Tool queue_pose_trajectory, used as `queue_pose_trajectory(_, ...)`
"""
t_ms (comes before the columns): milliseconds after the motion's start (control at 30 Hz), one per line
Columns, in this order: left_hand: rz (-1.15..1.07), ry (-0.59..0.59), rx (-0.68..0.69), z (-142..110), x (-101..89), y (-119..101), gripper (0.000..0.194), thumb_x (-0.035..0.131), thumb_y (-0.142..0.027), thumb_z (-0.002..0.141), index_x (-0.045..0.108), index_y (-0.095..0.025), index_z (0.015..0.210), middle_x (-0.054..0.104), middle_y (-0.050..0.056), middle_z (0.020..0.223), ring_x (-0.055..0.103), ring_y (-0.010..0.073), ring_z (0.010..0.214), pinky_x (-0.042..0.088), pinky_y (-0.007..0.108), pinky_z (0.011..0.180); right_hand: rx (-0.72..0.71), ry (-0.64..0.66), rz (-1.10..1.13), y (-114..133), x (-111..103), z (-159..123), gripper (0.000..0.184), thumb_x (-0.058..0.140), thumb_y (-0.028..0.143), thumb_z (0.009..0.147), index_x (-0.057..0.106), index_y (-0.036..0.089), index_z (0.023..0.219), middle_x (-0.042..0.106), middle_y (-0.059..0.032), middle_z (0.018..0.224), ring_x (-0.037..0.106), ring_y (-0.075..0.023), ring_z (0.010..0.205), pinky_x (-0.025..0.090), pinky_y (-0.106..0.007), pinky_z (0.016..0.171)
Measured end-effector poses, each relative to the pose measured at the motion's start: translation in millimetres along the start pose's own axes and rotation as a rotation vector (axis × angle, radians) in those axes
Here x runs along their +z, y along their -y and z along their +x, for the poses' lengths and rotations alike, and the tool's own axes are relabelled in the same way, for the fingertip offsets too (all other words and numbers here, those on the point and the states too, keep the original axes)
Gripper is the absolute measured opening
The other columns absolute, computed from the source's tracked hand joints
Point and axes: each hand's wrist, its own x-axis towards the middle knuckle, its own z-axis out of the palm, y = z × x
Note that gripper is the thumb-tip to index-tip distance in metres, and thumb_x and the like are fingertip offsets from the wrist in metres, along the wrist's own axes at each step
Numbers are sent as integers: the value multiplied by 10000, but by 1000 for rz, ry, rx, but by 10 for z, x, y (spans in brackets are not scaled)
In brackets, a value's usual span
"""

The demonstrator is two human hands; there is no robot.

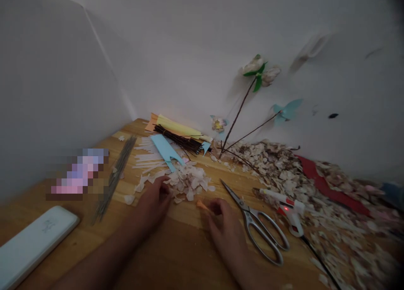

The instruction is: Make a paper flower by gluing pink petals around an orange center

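Observation:
My left hand [154, 199] rests at the near left edge of a pile of pale petals [189, 178]. Its fingers are curled, and whatever lies between the fingertips is hidden. Between the thumb and fingers of my right hand [227, 229] is a small piece of twisted orange paper [201, 205], its end pointing toward the petals. Metal scissors [249, 214] lie just right of that hand, blades toward the wall. Beyond the petals lies a light blue cut paper strip [164, 147].
A glue gun [290, 208] with a red light lies right, beside heaped dried petals [277, 163] and a red strip [331, 187]. Wire stems [118, 172], a white case [38, 243], dark stems [176, 138] and yellow paper [176, 126] lie around. A flower stem [240, 109] leans against the wall.

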Motion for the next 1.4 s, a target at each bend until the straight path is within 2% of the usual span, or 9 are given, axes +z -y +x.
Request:
queue_pose_trajectory(167,-190,-40,30,-41,6,-49,314,496,-201,767,419,-227,1070,541,-22,785,571,145,736,469,313,739,60,-50,99,44,-62,66,168,540,354,783,536,203,858,635,-67,821,606,-219,760,505,-378,713)
queue_pose_trajectory(267,-299,-43,21,-116,70,-176,320,529,-230,747,414,-220,1045,542,-19,784,585,141,717,485,315,719,151,-9,361,72,-60,64,191,612,362,748,531,223,852,644,-31,821,621,-186,758,515,-316,694)
queue_pose_trajectory(367,-441,24,-23,-188,166,-365,327,568,-246,707,425,-205,997,550,-22,738,602,143,660,506,297,626,237,61,666,107,-58,46,279,711,364,672,542,228,847,662,-16,842,632,-172,764,513,-305,710)
queue_pose_trajectory(500,-760,165,-154,-224,277,-587,365,668,-230,641,470,-198,946,558,-40,689,576,123,602,481,263,575,287,150,813,101,-109,43,299,755,351,640,559,229,830,673,-2,854,640,-160,784,500,-288,725)
queue_pose_trajectory(600,-799,188,-173,-228,335,-658,373,688,-206,633,480,-194,943,563,-47,681,558,106,572,458,248,562,319,180,881,68,-154,62,325,779,355,603,563,227,810,680,6,815,635,-150,753,488,-267,689)
queue_pose_trajectory(867,-766,225,-228,-245,507,-693,386,688,-283,656,507,-167,977,587,44,866,590,169,741,487,314,645,332,67,813,65,-229,103,285,769,254,551,551,219,731,630,25,689,599,-142,662,472,-264,638)
queue_pose_trajectory(1133,-924,202,-428,-198,678,-660,423,785,-200,503,555,-162,855,660,-16,655,609,127,601,480,251,573,284,56,605,-20,-341,29,214,638,228,664,523,237,844,642,-1,823,633,-168,750,501,-309,712)
queue_pose_trajectory(1267,-984,188,-499,-207,651,-572,474,819,-224,485,565,-161,880,681,-4,668,622,126,588,488,241,545,297,-18,330,-253,-784,-122,259,637,350,690,523,236,893,647,-17,789,629,-201,768,499,-330,730)
queue_pose_trajectory(1400,-985,154,-508,-182,586,-469,483,823,-260,500,576,-168,906,682,8,710,643,146,636,498,245,551,469,-337,62,-683,-1393,-296,429,649,524,588,498,231,862,595,-17,744,597,-231,715,497,-363,682)
